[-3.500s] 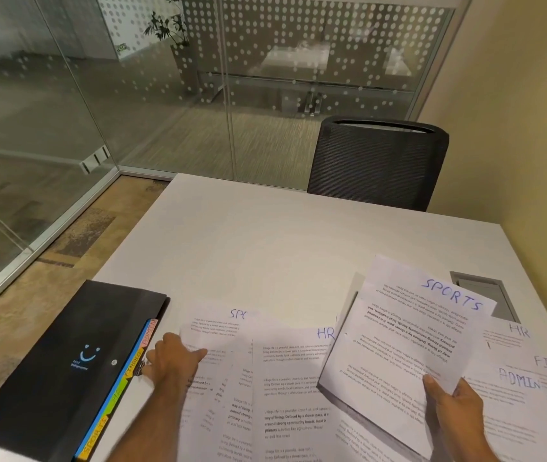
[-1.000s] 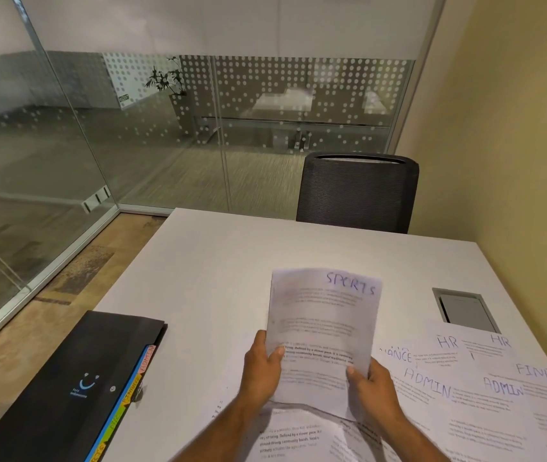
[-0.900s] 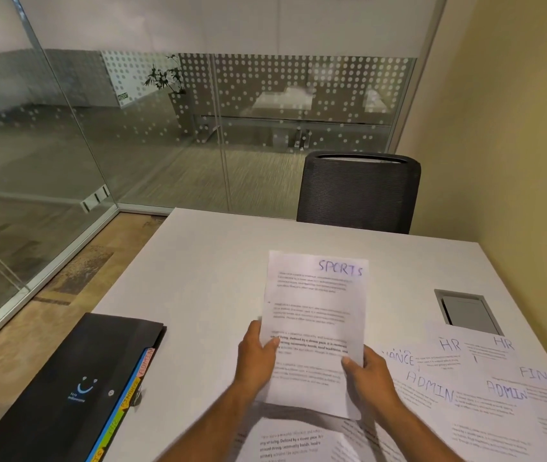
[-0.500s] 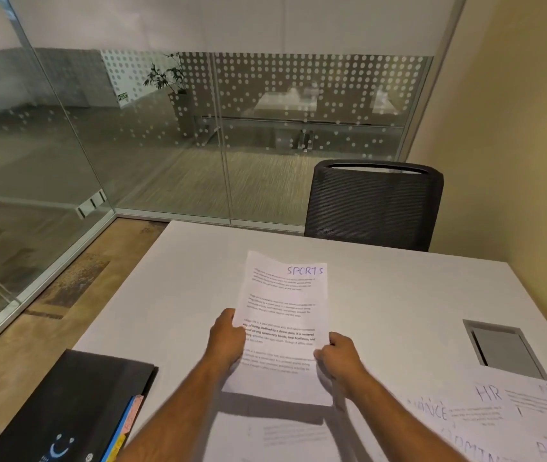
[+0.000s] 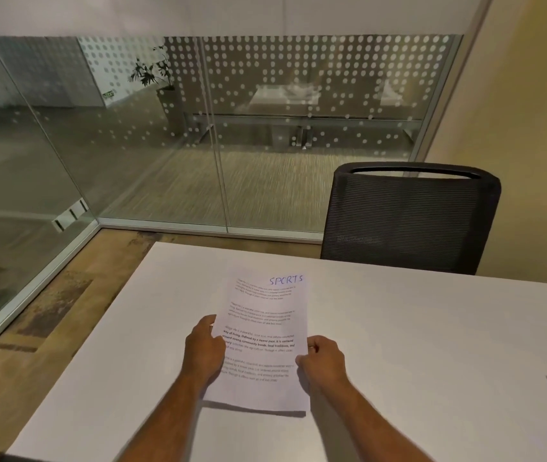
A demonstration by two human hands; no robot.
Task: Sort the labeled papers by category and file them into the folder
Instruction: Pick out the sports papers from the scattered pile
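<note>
Both hands hold a white printed sheet with "SPORTS" handwritten in blue at its top (image 5: 262,331) over the pale grey table (image 5: 415,345). The left hand (image 5: 204,353) grips the sheet's left edge, thumb on the page; the right hand (image 5: 322,360) curls round its right edge. The sheet's near end casts a shadow on the table. A black mesh-backed office chair (image 5: 410,220) stands at the far side, before a dotted glass wall (image 5: 298,95).

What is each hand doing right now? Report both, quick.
Left hand: holding the left edge of the SPORTS paper.
Right hand: gripping the same paper's right edge.
</note>
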